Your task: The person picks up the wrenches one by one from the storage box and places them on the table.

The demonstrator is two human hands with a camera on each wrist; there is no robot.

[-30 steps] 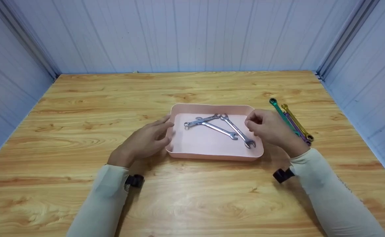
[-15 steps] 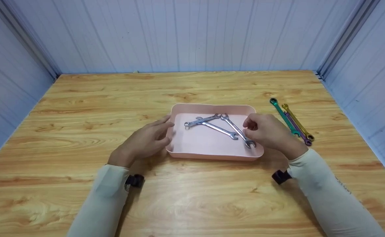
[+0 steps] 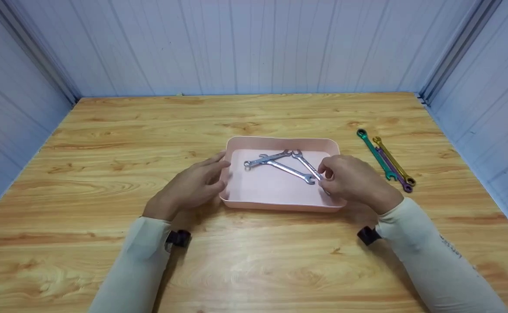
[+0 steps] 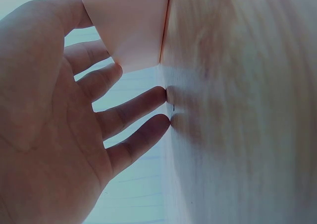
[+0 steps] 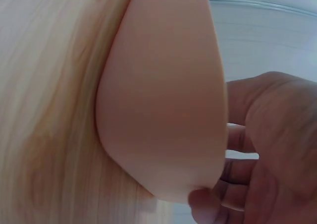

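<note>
A pink tray (image 3: 254, 205) lies on the table with three silver wrenches inside. Two of them, a ring-ended wrench (image 3: 267, 160) and another wrench (image 3: 286, 169), cross each other. My left hand (image 3: 190, 187) rests against the tray's left wall, its fingers spread; in the left wrist view two fingertips (image 4: 159, 122) touch the table. Over the right rim reaches my right hand (image 3: 358, 180), thumb and forefinger apart at the lower part of the right-hand silver wrench (image 3: 308, 165). That wrench's lower end is mostly hidden. In the right wrist view the tray wall partly hides the fingers.
On the wooden table (image 3: 254, 261), right of the tray, lie a green wrench (image 3: 376, 154), a purple wrench (image 3: 393, 167) and a gold wrench (image 3: 393, 161) side by side. Pale panel walls (image 3: 254, 48) stand behind and at both sides.
My right hand has moved down and slightly left, from over the tray's right rim to the right-hand silver wrench. The left hand and the tray have stayed in place.
</note>
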